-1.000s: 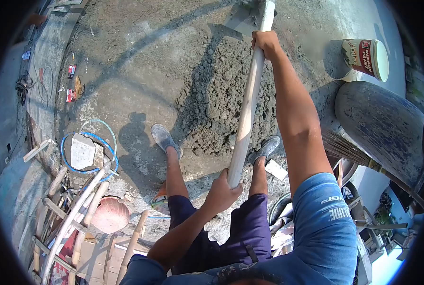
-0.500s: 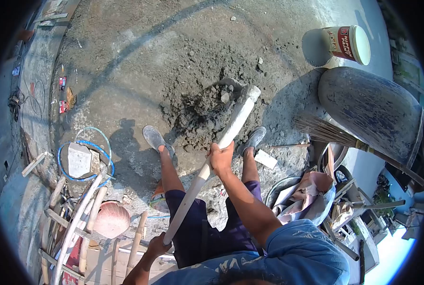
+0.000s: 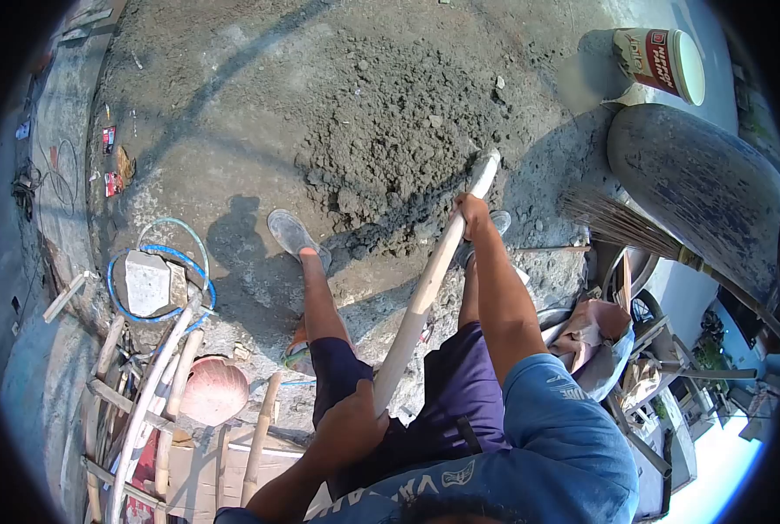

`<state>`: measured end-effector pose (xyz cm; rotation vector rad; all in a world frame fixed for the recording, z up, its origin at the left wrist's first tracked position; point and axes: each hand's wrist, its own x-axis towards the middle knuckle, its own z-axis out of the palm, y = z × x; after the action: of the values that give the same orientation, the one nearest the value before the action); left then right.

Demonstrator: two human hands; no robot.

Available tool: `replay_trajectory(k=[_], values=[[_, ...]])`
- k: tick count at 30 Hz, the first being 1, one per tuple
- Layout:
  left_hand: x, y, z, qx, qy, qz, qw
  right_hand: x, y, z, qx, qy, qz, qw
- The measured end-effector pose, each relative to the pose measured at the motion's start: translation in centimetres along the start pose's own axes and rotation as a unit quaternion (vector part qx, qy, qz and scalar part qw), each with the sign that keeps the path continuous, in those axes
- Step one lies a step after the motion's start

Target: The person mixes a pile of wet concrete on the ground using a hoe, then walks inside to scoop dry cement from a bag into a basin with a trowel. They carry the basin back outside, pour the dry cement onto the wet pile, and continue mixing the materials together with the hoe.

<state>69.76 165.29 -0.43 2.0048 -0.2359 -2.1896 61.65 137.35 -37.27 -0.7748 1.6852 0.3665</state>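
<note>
Both my hands grip the long pale wooden handle of a hoe (image 3: 431, 272), which slants across my front. My right hand (image 3: 472, 216) is wrapped round it high up, close to the head end. Lower down, my left hand (image 3: 352, 425) closes round the butt end by my left thigh. The head end sits at the right side of a heap of lumpy grey mortar (image 3: 390, 131); I cannot make out the blade there. My feet stand apart at the near edge of the heap.
To the right are a paint bucket (image 3: 661, 65) on its side, a large dark tub (image 3: 696, 183), a stick broom (image 3: 621, 225) and scrap. A blue hose ring (image 3: 158, 318) around a stone block, a pink basin (image 3: 215, 390) and a bamboo ladder (image 3: 137, 419) lie left.
My right hand has slid up the handle toward the head, and my left hand has moved up and right. The blade, earlier seen in a dark clump of mortar, no longer shows clearly.
</note>
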Motion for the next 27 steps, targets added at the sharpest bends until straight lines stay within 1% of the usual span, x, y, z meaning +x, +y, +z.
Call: replay_trajectory(k=[1, 2, 3, 4, 5, 6, 7, 9, 11, 13, 15, 17, 18, 19, 20, 21, 22, 23, 24, 25, 26, 27], values=[[-1.4, -1.8, -0.8, 0.011, 0.018, -0.017, 1.0, 1.2, 3.8, 1.6, 0.071, -0.025, 0.014, 0.997], [-2.7, -2.5, -1.2, 0.011, 0.015, -0.027, 0.999, 0.2, 4.9, 2.1, 0.102, -0.027, 0.058, 0.993], [-3.8, -2.9, -1.4, 0.041, 0.01, -0.032, 0.999, -1.3, 4.7, 2.7, 0.131, -0.03, 0.096, 0.986], [-3.7, -3.3, -2.3, 0.074, 0.018, -0.026, 0.997, -2.6, 3.9, 3.5, 0.138, -0.011, 0.057, 0.989], [-4.0, -4.6, -2.9, 0.073, 0.026, -0.023, 0.997, -4.9, 4.2, 4.0, 0.145, 0.012, 0.025, 0.989], [-4.4, -6.8, -3.2, 0.111, 0.025, -0.036, 0.993, -5.0, 5.5, 4.5, 0.167, 0.007, -0.007, 0.986], [-4.7, -9.5, -3.6, 0.15, 0.024, -0.053, 0.987, -6.2, 6.4, 5.4, 0.155, 0.029, -0.054, 0.986], [-4.9, -16.8, -3.7, 0.153, 0.076, -0.02, 0.985, -10.2, 7.5, 7.9, 0.225, 0.058, -0.071, 0.97], [-3.9, -23.6, -3.9, 0.14, 0.154, 0.009, 0.978, -13.1, 9.2, 9.7, 0.263, 0.045, -0.084, 0.96], [-2.4, -28.7, -4.3, 0.107, 0.183, 0.004, 0.977, -19.7, 7.5, 10.7, 0.277, 0.05, -0.1, 0.954], [-0.7, -32.9, -4.0, 0.12, 0.211, 0.015, 0.97, -23.5, 8.5, 10.2, 0.319, 0.008, -0.117, 0.941], [2.3, -34.4, -3.0, 0.11, 0.227, 0.088, 0.964, -26.9, 7.6, 8.0, 0.322, -0.061, -0.17, 0.929], [4.2, -32.4, -2.9, 0.122, 0.207, 0.127, 0.962, -29.3, 4.2, 6.9, 0.303, -0.039, -0.215, 0.928], [6.6, -30.1, -2.3, 0.112, 0.191, 0.147, 0.964, -29.0, 1.9, 5.0, 0.311, -0.056, -0.257, 0.913], [8.6, -26.4, -1.8, 0.123, 0.184, 0.178, 0.959, -28.1, -1.2, 3.3, 0.284, -0.043, -0.314, 0.905], [10.9, -22.9, -0.8, 0.081, 0.174, 0.218, 0.957, -27.4, -5.4, 2.0, 0.28, -0.021, -0.351, 0.893], [12.4, -18.6, -0.2, 0.067, 0.16, 0.203, 0.964, -25.4, -9.3, 0.5, 0.243, 0.029, -0.382, 0.891], [13.2, -12.9, -0.8, 0.091, 0.14, 0.239, 0.957, -23.2, -13.3, -0.9, 0.217, 0.057, -0.402, 0.888], [15.8, -10.3, 0.8, 0.049, 0.113, 0.256, 0.959, -19.8, -17.1, -2.7, 0.165, 0.039, -0.422, 0.89], [16.5, -7.0, 1.4, 0.037, 0.16, 0.3, 0.94, -16.5, -20.7, -3.6, 0.128, 0.038, -0.428, 0.894], [15.9, -3.5, 1.2, 0.02, 0.161, 0.274, 0.948, -12.3, -23.8, -4.1, 0.096, 0.027, -0.392, 0.914], [14.1, -0.7, 0.8, 0.003, 0.16, 0.245, 0.956, -8.6, -25.1, -3.9, 0.062, 0.016, -0.352, 0.934]])
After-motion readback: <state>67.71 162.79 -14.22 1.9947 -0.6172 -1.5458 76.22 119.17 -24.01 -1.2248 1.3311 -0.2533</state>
